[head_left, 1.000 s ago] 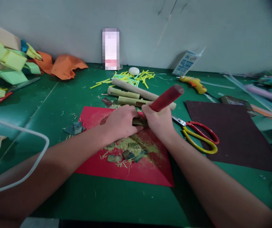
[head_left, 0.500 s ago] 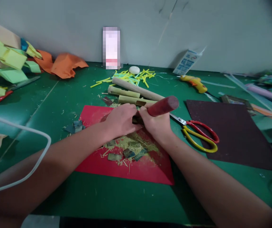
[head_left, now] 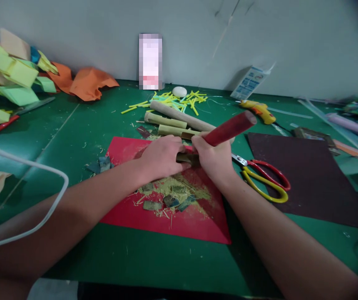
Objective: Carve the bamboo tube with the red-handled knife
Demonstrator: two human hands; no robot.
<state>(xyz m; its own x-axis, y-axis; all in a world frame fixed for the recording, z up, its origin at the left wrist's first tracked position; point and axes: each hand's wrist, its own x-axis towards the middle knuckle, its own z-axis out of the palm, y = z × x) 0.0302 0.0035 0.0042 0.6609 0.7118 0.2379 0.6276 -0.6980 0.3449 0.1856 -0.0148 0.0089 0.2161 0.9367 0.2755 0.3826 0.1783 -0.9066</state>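
Observation:
My left hand [head_left: 163,156] is closed round a short bamboo piece [head_left: 187,158] above a red sheet [head_left: 129,216]. The end of the piece shows between my two hands. A thick, red-handled tool [head_left: 230,128] is gripped in my right hand [head_left: 215,160]. Its handle slants up to the right, and its working end is hidden by my hands. Yellowish dust and fibres [head_left: 194,187] lie on the sheet below my hands, among several dark green chips [head_left: 152,205]. Just beyond my hands rest two cut bamboo tubes [head_left: 166,120] and a longer pale rod [head_left: 182,114].
Scissors [head_left: 268,187] with red and yellow handles lie right, partly on a dark brown sheet [head_left: 304,179]. Behind are a yellow glue gun [head_left: 258,111], cut yellow-green straws [head_left: 194,100] and a blurred-out phone [head_left: 150,62]. Folded papers [head_left: 19,79] and a white cable [head_left: 54,204] are left.
My right hand has shifted a little to the right with the red-handled tool, whose handle now leans further right. More of the bamboo piece shows between my hands. The view has shifted slightly.

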